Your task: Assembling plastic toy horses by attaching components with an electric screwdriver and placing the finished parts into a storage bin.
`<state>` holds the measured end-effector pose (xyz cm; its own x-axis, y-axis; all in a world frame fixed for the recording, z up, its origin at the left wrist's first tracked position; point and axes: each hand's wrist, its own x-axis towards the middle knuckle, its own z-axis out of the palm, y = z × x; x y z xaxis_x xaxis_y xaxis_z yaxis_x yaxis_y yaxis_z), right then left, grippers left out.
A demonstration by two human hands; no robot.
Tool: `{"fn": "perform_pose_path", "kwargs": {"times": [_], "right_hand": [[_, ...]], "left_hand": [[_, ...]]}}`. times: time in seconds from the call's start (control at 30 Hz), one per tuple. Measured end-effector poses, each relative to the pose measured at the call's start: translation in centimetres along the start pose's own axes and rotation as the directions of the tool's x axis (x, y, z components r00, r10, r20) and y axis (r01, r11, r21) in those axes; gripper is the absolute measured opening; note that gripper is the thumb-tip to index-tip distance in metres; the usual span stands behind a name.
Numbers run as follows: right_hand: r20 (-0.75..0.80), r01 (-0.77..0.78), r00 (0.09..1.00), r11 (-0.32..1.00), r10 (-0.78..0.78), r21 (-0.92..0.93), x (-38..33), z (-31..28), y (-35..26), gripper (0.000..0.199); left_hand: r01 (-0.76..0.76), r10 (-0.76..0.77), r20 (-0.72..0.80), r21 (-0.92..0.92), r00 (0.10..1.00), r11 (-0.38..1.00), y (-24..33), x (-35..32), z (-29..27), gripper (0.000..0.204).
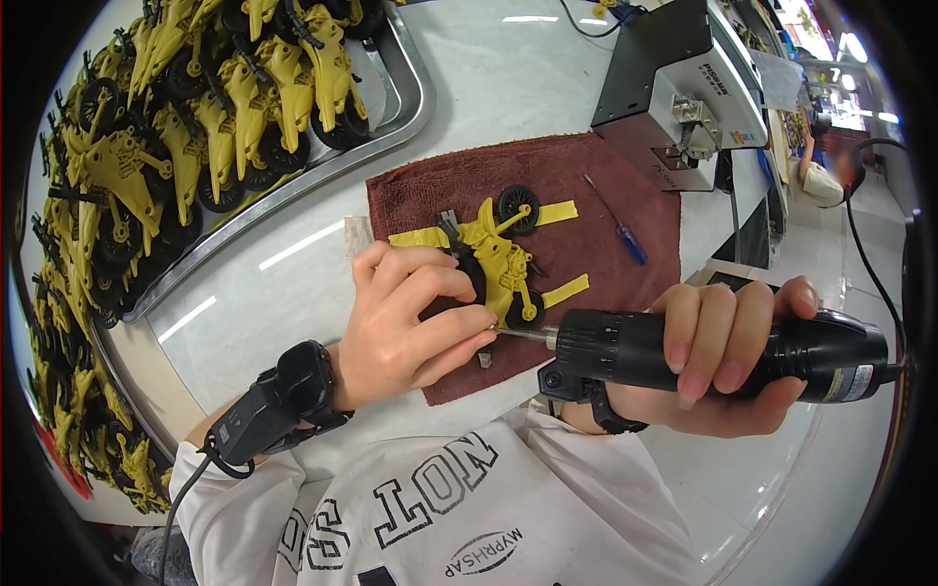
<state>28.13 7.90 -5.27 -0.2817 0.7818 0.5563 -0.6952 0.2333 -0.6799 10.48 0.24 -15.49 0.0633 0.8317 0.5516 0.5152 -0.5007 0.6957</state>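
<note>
A yellow toy motorcycle (pixel 503 256) with black wheels lies on a dark red towel (pixel 586 195), held in place by yellow tape strips. My left hand (pixel 405 317) rests against its left side, fingers curled by the rear wheel, fingertips at the driver's bit. My right hand (pixel 728 356) grips a black electric screwdriver (pixel 703 356) held level. Its metal bit (pixel 523 334) points left and meets the lower part of the toy. A black device is strapped to my left wrist (pixel 283 396).
A metal tray (pixel 410 107) at the upper left holds several yellow toy motorcycles, and more pile along the left edge. A blue-handled screwdriver (pixel 618 225) lies on the towel. A grey and black machine (pixel 684 88) stands behind the towel, cables at the right.
</note>
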Motion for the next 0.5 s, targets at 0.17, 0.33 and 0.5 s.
{"fn": "perform_pose_path", "kwargs": {"times": [0.17,0.33,0.5], "right_hand": [[0.023,-0.017,1.0,1.0,0.017,0.009,0.09,-0.08,0.19,0.053],[-0.034,0.029,0.999,0.999,-0.029,0.022,0.2,0.02,-0.22,0.053],[0.029,-0.016,0.999,1.0,0.016,-0.009,0.06,-0.02,0.76,0.054]], "left_hand": [[0.008,-0.008,0.0,0.009,1.0,1.0,-0.04,-0.05,-0.07,0.021],[-0.004,0.004,-0.003,0.011,1.0,1.0,0.06,0.2,-0.02,0.021],[0.005,-0.005,-0.007,0.0,1.0,1.0,-0.25,-0.17,0.08,0.022]]}}
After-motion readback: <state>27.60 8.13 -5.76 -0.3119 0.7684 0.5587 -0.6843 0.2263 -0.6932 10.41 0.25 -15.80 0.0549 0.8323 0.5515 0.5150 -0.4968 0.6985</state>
